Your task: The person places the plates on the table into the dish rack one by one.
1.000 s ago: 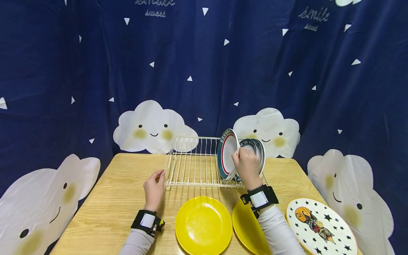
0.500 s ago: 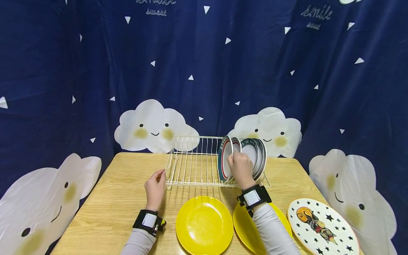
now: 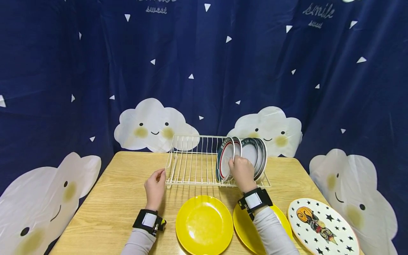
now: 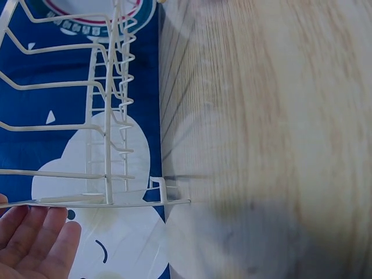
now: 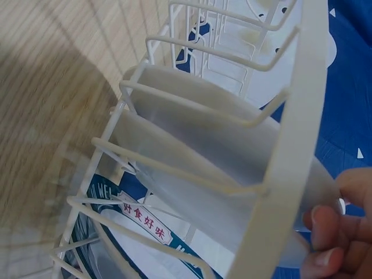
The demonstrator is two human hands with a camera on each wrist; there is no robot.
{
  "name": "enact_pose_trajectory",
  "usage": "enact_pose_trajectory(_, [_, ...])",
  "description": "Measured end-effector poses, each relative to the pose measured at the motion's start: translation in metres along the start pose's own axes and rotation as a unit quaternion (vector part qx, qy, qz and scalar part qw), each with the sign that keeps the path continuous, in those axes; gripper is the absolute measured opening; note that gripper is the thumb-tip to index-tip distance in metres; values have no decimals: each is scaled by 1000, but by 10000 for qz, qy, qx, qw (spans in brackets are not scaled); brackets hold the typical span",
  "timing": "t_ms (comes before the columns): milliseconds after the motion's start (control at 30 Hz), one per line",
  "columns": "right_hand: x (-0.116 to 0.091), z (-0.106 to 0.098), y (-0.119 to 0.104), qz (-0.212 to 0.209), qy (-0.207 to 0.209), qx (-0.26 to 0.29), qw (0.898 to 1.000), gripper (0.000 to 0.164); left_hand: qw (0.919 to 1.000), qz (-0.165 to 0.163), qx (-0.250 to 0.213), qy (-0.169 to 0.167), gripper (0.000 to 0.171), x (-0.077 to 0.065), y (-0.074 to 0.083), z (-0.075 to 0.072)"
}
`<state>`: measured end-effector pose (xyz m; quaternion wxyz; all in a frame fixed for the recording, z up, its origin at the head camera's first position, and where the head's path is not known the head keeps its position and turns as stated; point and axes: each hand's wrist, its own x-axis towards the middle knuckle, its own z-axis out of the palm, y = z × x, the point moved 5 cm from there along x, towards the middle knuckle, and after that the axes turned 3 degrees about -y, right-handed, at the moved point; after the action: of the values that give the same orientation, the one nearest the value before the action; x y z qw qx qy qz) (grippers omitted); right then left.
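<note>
A white wire dish rack (image 3: 191, 183) stands on the table. My left hand (image 3: 155, 189) pinches its front left corner; in the left wrist view the fingers (image 4: 55, 232) lie against the end wire. My right hand (image 3: 243, 173) grips the rim of a plate (image 3: 225, 159) with a green border and red ring, upright and slightly tilted between the wires. The right wrist view shows the thumb and fingers at the edge of this plate (image 5: 197, 87), its pale back facing the camera. A similar plate (image 3: 237, 148) stands just to its right, partly hidden by the hand.
Further right in the rack, several green-bordered plates (image 3: 250, 152) stand upright. Before the rack lie a yellow plate (image 3: 204, 225), another yellow plate (image 3: 247, 228) partly under the right forearm, and a white plate with stars (image 3: 323, 226). A blue curtain (image 3: 204, 53) hangs behind the table.
The right hand has lowered the green-bordered plate down among the rack's wires and moved slightly left, showing the plate beside it. The left hand has stayed at the rack's corner.
</note>
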<state>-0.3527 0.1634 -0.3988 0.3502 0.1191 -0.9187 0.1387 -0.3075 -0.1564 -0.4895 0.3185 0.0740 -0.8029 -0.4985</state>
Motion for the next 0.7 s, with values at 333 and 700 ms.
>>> enact_pose_trajectory(333, [-4,0,-2,100,-226,4,9997,39,10000,-45,-51,16,22,1,1,0])
enact_pose_trajectory(700, [-13,2,-2,181,-391,-19,9991,31,9997,-228,-96,-57,23,-1,0,0])
